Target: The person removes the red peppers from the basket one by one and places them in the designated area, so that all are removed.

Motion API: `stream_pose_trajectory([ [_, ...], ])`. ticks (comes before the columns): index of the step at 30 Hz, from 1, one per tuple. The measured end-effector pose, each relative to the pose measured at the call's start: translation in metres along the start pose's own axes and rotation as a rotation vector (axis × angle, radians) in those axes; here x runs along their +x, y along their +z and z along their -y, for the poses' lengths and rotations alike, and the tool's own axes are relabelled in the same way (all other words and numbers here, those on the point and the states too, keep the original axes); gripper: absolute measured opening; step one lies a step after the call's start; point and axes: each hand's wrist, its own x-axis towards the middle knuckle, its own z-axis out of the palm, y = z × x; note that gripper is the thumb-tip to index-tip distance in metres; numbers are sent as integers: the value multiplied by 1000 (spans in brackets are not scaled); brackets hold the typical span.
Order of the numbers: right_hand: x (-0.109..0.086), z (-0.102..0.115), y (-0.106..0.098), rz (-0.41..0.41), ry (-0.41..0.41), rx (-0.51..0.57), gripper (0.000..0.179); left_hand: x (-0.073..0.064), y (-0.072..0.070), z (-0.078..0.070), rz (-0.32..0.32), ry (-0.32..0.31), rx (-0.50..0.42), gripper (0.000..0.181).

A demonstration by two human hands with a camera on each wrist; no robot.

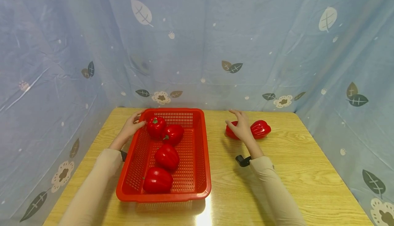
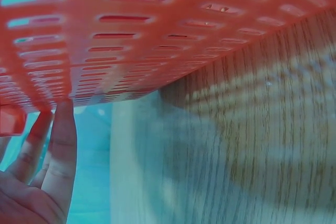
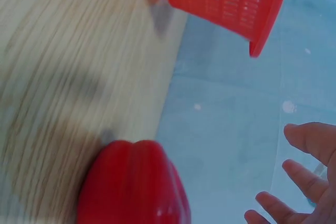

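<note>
Hangs with right fingers [image 3: 307, 178] spread apart and gripping nothing, near one loose red pepper [image 1: 232, 133], partly hidden by them in the head view, and, also on the table [image 1: 303, 157], a second loose pepper [image 1: 260, 129] just to their right. Could bump either one into a roll by closing low or off-centre, because of rounded, glossy sides; with the table's far edge just beyond, might even lose one toward the curtain [image 1: 191, 48]. Could also jostle the second while reaching for the first, given so little apparent room between. Well to the left, grips the red basket [image 1: 163, 197] at its far left corner, with left fingers [image 2: 62, 145] against the outer wall and apparently pinching the rim. From a hold at one corner only, risks tipping or swivelling the basket under a hard pull. Just right of the left fingers, inside, could knock a stem-up pepper [image 1: 156, 127], and through it three more peppers [image 1: 158, 181] toward the near end, likely to roll if tilted. Below the right fingers, at the wrist, may snag the black mount [image 1: 243, 161] on the rim when crossing too low.
</note>
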Motion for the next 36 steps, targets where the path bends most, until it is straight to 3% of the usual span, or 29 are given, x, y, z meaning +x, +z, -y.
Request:
stream_pose_trajectory([
  [18,10,34,26,73,-131,79,48,1,-1,0,-5,-17,2,57],
  [29,13,58,43,94,-298,64,47,2,-2,2,-17,1,11,56],
  [36,13,73,51,159,-324,37,48,1,-1,2,-10,9,-4,56],
])
